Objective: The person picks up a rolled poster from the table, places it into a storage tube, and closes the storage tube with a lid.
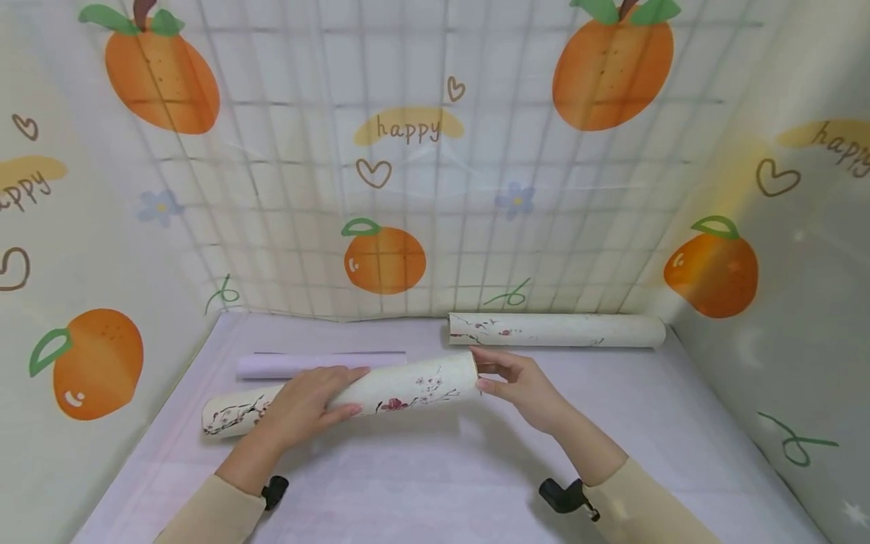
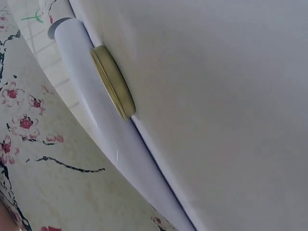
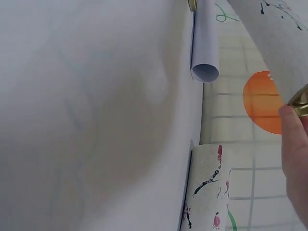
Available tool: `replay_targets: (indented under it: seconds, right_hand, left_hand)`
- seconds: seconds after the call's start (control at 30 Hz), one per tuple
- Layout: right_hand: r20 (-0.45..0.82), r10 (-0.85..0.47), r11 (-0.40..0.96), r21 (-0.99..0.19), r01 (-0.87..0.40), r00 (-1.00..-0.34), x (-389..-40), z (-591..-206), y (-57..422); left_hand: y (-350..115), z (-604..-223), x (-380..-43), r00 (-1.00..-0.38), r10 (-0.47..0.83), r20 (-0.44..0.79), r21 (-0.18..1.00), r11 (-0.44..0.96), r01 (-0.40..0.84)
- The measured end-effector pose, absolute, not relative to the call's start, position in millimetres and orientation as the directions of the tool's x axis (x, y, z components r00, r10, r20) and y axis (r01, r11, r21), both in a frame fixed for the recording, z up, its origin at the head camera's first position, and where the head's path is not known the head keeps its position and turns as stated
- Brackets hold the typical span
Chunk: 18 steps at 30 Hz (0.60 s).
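A long cardboard tube (image 1: 408,393) printed with plum blossoms slants across the middle of the table, its right end raised. My left hand (image 1: 309,404) grips it from above near the middle. At the raised right end, my right hand (image 1: 519,385) pinches a gold lid (image 3: 301,102) between thumb and fingers, the lid sitting at the tube's mouth. A second gold lid (image 2: 114,83) lies beside a rolled sheet of pale paper (image 2: 91,91), behind the tube; in the head view the tube hides this lid.
Another blossom-printed tube (image 1: 557,331) lies along the back edge of the table, to the right. The pale paper roll stretches behind the left hand. Cloth walls (image 1: 469,196) with oranges and a grid pattern enclose the table (image 1: 435,483) at the back and both sides.
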State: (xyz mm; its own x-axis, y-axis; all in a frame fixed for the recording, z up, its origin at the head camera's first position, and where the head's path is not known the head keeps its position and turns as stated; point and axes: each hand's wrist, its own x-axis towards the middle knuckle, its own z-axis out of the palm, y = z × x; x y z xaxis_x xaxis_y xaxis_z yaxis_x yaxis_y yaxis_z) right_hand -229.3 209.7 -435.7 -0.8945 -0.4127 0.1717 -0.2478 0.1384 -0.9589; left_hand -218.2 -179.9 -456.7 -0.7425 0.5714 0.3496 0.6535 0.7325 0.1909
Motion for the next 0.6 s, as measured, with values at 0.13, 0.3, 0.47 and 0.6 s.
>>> replay_targets:
  seconds: [0.13,0.3,0.47,0.6]
  right_hand:
    - [0.16,-0.419,0.115,-0.967,-0.227,-0.894,-228.7,-433.9,209.7]
    - [0.145,-0.421,0.095,-0.975,-0.202,-0.895,-229.1,-435.0,209.9]
    - [0.125,-0.417,0.121,-0.974,-0.191,-0.9,-228.2,-436.1,211.0]
    - [0.116,-0.418,0.152,-0.969,-0.195,-0.901,-227.8,-434.7,211.9]
  left_hand:
    - [-178.0,-454.7,-217.5,-0.751,0.565,0.341,0.199,0.738,0.645]
    - [-178.2,-455.7,-216.9,-0.752,0.565,0.34,0.202,0.737,0.645]
    - [-178.1,-456.7,-217.2,-0.742,0.572,0.35,0.203,0.726,0.657]
    - [-178.7,-456.5,-217.9,-0.741,0.576,0.346,0.204,0.725,0.658]
